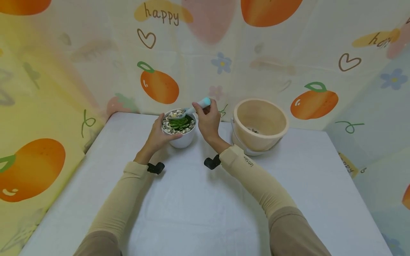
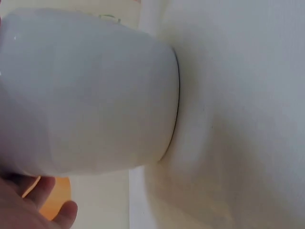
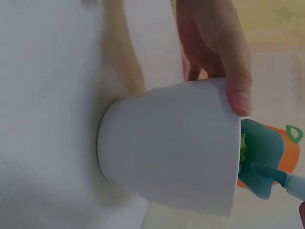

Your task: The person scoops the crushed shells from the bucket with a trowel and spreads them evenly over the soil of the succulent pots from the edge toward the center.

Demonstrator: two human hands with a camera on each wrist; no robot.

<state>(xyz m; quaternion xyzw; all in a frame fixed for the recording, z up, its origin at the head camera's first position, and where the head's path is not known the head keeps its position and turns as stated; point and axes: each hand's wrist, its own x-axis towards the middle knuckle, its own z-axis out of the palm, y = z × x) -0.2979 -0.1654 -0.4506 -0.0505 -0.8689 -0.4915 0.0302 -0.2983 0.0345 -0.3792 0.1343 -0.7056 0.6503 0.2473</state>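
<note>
A white flowerpot [image 1: 182, 142] stands on the table, holding a green succulent [image 1: 180, 124] ringed by small pale pebbles [image 1: 188, 128]. My left hand [image 1: 157, 137] grips the pot's left side, its thumb along the front rim and the fingers round the far side. In the right wrist view the thumb [image 3: 240, 98] presses on the rim. My right hand [image 1: 209, 122] pinches a small garden trowel [image 3: 263, 152] by its light blue handle [image 1: 202, 104]. The teal blade tilts low over the pot, with pebbles on it, beside the succulent's leaves.
Right of the pot stands a beige bucket [image 1: 253, 138] with a pale handle hanging down and a few pebbles [image 1: 252, 130] at its bottom. A white cloth covers the table [image 1: 192, 213]. A printed curtain [image 1: 205, 64] hangs close behind the pot and bucket.
</note>
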